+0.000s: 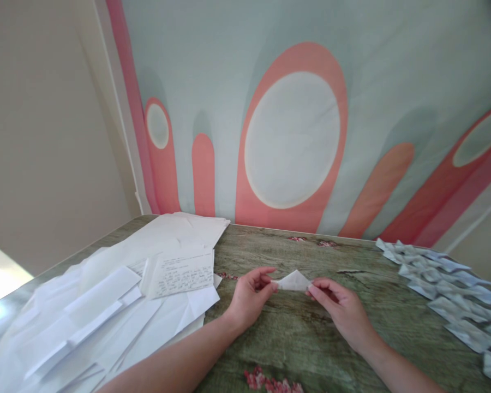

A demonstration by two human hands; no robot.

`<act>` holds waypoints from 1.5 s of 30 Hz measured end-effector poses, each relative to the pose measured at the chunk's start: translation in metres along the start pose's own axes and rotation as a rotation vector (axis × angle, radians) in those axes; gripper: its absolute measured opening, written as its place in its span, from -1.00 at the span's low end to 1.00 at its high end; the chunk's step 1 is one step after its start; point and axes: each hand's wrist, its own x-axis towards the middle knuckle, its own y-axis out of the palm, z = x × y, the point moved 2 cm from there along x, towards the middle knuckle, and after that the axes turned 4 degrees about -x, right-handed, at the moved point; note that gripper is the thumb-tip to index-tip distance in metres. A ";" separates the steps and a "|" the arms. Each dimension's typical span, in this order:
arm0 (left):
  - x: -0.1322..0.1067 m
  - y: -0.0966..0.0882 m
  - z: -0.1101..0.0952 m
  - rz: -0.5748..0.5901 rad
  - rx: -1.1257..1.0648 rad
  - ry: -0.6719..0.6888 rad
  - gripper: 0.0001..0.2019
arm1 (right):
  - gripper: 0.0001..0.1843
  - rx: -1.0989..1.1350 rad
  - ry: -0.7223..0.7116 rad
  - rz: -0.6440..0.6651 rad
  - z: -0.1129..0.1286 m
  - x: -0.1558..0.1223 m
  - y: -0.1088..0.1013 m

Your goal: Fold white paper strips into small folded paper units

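A small folded paper (295, 280) with a raised triangular peak is held level between my two hands, above the wood-patterned table. My left hand (251, 292) pinches its left end between thumb and fingers. At the opposite end, the thumb and fingers of my right hand (343, 308) grip the right tip. Left of my left hand lies a handwritten sheet (184, 274) on top of a spread of white papers (106, 322).
A stack of larger white sheets (188, 229) lies at the back left. Several rows of folded paper pieces (442, 278) line the right side of the table (311, 349). Behind the table hangs a patterned cloth (292, 136) in grey-green and coral.
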 end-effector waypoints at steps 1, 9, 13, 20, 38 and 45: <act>0.000 0.000 0.000 -0.002 0.003 -0.004 -0.68 | -0.66 0.011 0.016 -0.003 -0.001 0.000 0.000; -0.002 0.000 -0.003 0.019 0.109 -0.003 -0.82 | -0.57 0.183 0.019 0.005 -0.001 -0.001 0.004; -0.004 0.000 -0.013 0.054 0.246 0.067 -0.91 | -0.61 0.122 0.028 0.127 0.005 -0.004 0.007; -0.006 0.002 -0.014 0.081 0.335 0.041 -0.88 | -0.73 -0.087 -0.043 0.184 0.007 -0.004 0.007; 0.000 0.001 -0.007 0.008 0.116 -0.148 -0.68 | -0.54 0.172 0.189 0.080 -0.008 0.002 0.004; 0.001 0.000 -0.006 -0.006 0.096 -0.141 -0.69 | -0.54 0.246 0.221 0.060 -0.006 0.003 0.005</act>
